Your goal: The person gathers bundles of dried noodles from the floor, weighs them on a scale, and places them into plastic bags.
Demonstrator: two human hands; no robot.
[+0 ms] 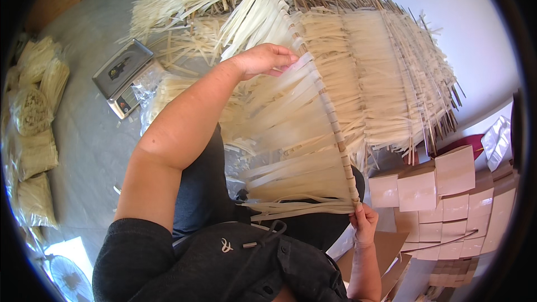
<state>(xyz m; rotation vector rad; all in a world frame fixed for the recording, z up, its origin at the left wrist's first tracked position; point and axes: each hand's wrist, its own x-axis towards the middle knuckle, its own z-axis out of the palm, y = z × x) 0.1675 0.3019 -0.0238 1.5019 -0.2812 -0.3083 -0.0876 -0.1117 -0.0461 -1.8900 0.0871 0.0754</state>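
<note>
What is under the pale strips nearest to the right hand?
Under the pale strips, a dark trouser leg partly shows; whatever the strips cover cannot be seen.

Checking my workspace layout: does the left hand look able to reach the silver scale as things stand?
Probably yes: the silver scale sits left of the forearm, largely unobstructed, though the left hand should first release its pale strips.

Black short-sleeved top (196, 271), pale emblem (226, 245), dark trousers (202, 182).
</note>
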